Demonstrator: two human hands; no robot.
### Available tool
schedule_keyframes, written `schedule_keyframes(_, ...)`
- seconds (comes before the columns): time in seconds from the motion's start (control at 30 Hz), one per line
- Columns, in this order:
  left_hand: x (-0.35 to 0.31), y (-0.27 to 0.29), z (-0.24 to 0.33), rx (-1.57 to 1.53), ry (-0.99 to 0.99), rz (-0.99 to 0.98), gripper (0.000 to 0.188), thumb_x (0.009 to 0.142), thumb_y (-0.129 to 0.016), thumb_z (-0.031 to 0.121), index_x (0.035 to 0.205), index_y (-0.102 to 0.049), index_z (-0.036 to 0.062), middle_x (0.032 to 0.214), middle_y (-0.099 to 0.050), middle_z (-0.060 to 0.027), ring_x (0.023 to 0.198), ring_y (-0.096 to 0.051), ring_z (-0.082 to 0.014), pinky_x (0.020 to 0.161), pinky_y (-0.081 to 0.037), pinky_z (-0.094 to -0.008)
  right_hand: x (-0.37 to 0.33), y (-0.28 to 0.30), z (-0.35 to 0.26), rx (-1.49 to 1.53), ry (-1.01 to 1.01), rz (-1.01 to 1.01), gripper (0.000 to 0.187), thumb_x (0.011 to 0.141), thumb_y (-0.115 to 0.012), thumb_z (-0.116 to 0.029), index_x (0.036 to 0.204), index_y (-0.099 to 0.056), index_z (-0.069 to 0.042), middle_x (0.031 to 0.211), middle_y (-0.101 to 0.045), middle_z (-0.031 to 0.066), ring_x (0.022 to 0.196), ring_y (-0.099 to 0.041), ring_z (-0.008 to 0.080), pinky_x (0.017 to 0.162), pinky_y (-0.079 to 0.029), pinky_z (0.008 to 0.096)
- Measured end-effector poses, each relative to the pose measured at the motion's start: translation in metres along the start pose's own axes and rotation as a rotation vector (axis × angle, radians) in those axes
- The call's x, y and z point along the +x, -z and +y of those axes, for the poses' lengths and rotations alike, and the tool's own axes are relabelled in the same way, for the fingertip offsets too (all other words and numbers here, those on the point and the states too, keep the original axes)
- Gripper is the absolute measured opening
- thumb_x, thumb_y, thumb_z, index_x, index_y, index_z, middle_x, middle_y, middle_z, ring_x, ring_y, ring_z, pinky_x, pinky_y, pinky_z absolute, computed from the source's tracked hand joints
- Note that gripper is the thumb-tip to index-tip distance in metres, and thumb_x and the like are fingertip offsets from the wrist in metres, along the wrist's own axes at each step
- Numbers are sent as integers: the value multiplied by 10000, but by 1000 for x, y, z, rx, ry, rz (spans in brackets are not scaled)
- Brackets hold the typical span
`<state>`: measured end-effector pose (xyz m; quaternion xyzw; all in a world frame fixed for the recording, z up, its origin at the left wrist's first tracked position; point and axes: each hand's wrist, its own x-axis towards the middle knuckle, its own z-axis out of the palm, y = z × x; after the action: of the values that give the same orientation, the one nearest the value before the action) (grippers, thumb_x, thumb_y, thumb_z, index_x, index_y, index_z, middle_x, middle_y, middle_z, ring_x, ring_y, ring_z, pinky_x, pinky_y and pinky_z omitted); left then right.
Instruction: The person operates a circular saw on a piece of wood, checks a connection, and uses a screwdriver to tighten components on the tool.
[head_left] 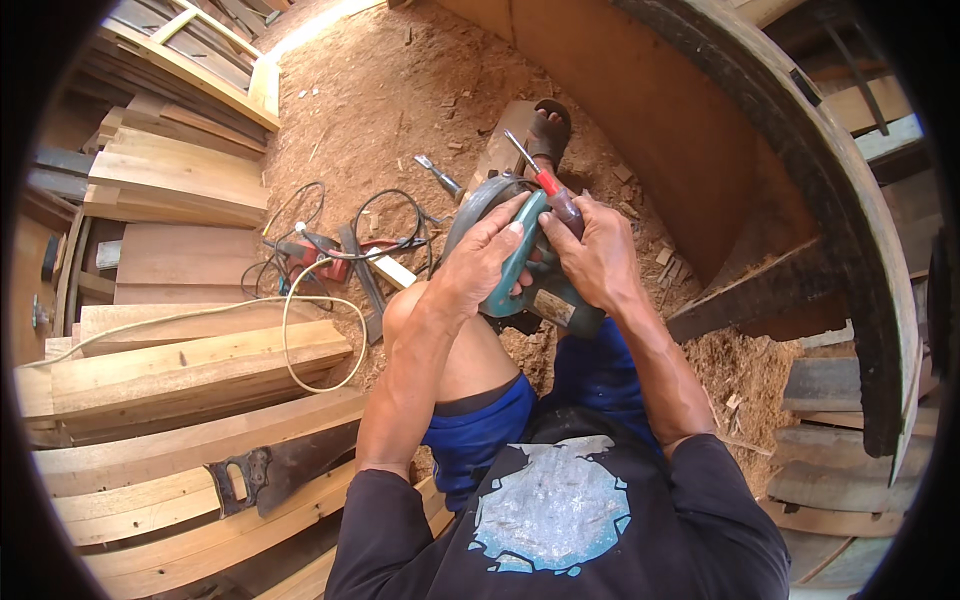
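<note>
My left hand (468, 262) is closed around the teal body of a circular saw (513, 272), which has a rounded grey guard on its far left side. The saw is held above my lap, between my knees. My right hand (597, 252) grips a screwdriver (551, 186) with a red and dark brown handle. Its metal shaft points up and to the left, past the saw's far end. The right fingertips are partly hidden behind the saw, so I cannot tell how firmly they touch it. A chisel-like tool (438, 176) lies just beyond the saw.
Stacked boards (190, 370) fill the left side, with a handsaw (262, 480) lying on them. A red power tool (325, 262), a black cable (405, 205) and a pale cord (288, 322) are on the left. A large curved wooden piece (800, 130) rises at the right. Sawdust covers the ground (370, 95).
</note>
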<state>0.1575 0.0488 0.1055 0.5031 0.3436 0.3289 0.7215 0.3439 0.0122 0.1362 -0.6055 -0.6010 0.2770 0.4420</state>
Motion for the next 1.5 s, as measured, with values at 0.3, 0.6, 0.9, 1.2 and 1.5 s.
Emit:
schedule_keyframes(0.3, -2, -4, 3, 13, 20, 18, 573, 1094, -521, 305, 1619, -398, 112, 1011, -686, -83, 702, -628, -106, 659, -550, -257, -1, 1, 5, -149, 132, 24, 289, 933, -687, -128, 1177, -612, 7, 846, -693, 216, 778, -686, 385, 724, -526, 477)
schedule_keyframes(0.6, -2, -5, 6, 20, 17, 29, 570, 1094, -525, 297, 1614, -403, 97, 1039, -669, -72, 751, -618, -101, 688, -548, -247, 3, 6, -5, -167, 80, -42, 404, 913, -663, -83, 1285, -532, 8, 907, -724, 236, 865, -719, 447, 761, -537, 517)
schedule_keyframes(0.9, -3, -4, 5, -8, 21, 18, 561, 1097, -522, 284, 1617, -403, 108, 1048, -670, -72, 763, -620, -102, 683, -544, -246, 2, 7, -10, -98, 75, -50, 354, 909, -637, -54, 1230, -494, -6, 880, -714, 237, 856, -717, 455, 754, -534, 523)
schedule_keyframes(1.2, -1, -2, 1, -4, 22, 13, 580, 1095, -532, 295, 1625, -386, 111, 1065, -677, -65, 789, -641, -105, 687, -555, -246, 2, -3, 3, -151, 252, 38, 134, 858, -647, -34, 953, -568, 19, 1039, -631, 244, 913, -670, 475, 776, -520, 541)
schedule_keyframes(1.5, 1, 1, 0, 13, 30, 0, 563, 1099, -521, 314, 1608, -404, 103, 1033, -681, -46, 752, -647, -96, 652, -560, -241, 3, -2, 9, -198, 345, 50, 182, 814, -665, -23, 955, -560, 21, 1056, -596, 231, 931, -655, 477, 789, -523, 539)
